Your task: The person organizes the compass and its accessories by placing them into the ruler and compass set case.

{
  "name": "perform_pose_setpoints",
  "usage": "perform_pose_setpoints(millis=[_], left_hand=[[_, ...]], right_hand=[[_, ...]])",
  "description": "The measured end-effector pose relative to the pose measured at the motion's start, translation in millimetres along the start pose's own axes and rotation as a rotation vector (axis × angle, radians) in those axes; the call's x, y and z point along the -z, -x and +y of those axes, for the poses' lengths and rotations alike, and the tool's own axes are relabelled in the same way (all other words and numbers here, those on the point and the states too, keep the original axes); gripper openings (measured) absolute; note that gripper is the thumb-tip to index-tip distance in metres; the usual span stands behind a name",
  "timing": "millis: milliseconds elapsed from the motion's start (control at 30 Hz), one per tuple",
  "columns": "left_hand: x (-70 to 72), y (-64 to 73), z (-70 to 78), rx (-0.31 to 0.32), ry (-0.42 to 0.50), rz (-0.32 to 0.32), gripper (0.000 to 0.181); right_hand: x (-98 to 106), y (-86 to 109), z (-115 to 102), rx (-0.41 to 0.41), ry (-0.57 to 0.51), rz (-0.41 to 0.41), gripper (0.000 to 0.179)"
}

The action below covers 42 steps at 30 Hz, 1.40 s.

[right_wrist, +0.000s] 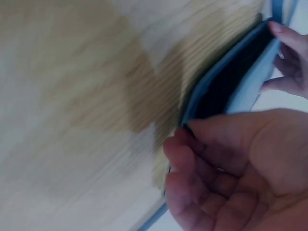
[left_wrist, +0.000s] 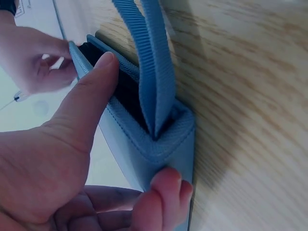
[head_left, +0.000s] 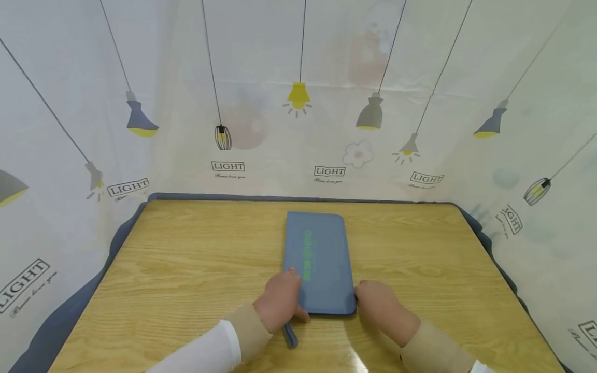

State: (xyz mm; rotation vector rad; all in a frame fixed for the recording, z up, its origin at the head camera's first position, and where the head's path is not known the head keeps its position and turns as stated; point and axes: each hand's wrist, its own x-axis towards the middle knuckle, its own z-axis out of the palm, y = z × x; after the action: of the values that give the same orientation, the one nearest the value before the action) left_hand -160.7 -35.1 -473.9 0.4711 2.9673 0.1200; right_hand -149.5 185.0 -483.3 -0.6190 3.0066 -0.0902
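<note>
A flat blue zip case with green lettering lies on the wooden table, its near side gaping on a dark inside. My left hand grips its near left corner. In the left wrist view, that thumb lies on the rim of the opening and the fingers rest along the case's side. A blue wrist strap comes out of this corner. At the near right corner my right hand pinches a small dark zipper pull between thumb and forefinger; the fingers mostly cover it. What the case contains is too dark to see.
The wood-grain table extends on both sides of the case. Around it hangs a pale curtain printed with lamps, with a dark blue border along the table's edges.
</note>
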Motion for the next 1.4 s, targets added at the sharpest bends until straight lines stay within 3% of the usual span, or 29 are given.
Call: perform_pose_setpoints(millis=[100,267,367,533,667,700,767,867,1000,1067,1167,1300,1400], left_hand=[[-1.2,-0.4,-1.1,-0.005,0.005,0.006,0.086],[-2.9,0.1,-1.6,-0.008,0.021,-0.006,0.091],[-3.1,2.0,0.4,-0.016,0.058,-0.029,0.097],[0.2,11.1,6.1,-0.047,0.214,-0.059,0.097],[4.2,19.6,10.6,-0.087,0.273,-0.065,0.089],[4.0,20.0,10.2,-0.092,0.287,-0.066,0.08],[4.4,17.5,5.7,-0.12,0.296,-0.048,0.055],[5.9,7.1,-10.1,-0.132,0.319,0.006,0.033],[8.5,-15.2,-36.3,-0.1,0.313,0.142,0.024],[8.3,-28.2,-48.3,-0.059,0.327,0.198,0.032],[6.1,-47.6,-65.6,-0.003,0.382,0.23,0.061],[-0.6,-69.9,-87.6,-0.003,0.445,0.147,0.108],[-7.9,-81.7,-103.3,-0.02,0.471,0.051,0.127]], right_hand=[[1.6,5.5,-3.7,-0.054,-0.095,-0.06,0.021],[-2.8,9.1,-4.2,-0.081,-0.174,-0.072,0.022],[-6.7,9.3,1.4,-0.081,-0.179,-0.055,0.019],[-9.3,1.0,18.6,-0.09,-0.133,-0.002,0.018],[-8.9,-13.2,31.8,-0.079,-0.086,0.055,0.021],[-8.4,-16.8,34.0,-0.076,-0.083,0.054,0.022],[-7.0,-22.2,36.4,-0.073,-0.067,0.045,0.022],[-5.1,-25.6,36.3,-0.075,-0.053,0.016,0.023],[-5.0,-24.3,35.4,-0.078,-0.043,0.019,0.023],[-5.7,-23.5,35.5,-0.077,-0.044,0.031,0.023],[-6.3,-22.3,35.8,-0.071,-0.044,0.047,0.023],[-7.2,-20.7,35.1,-0.067,-0.036,0.059,0.023],[-7.5,-19.4,33.2,-0.053,-0.015,0.079,0.022]])
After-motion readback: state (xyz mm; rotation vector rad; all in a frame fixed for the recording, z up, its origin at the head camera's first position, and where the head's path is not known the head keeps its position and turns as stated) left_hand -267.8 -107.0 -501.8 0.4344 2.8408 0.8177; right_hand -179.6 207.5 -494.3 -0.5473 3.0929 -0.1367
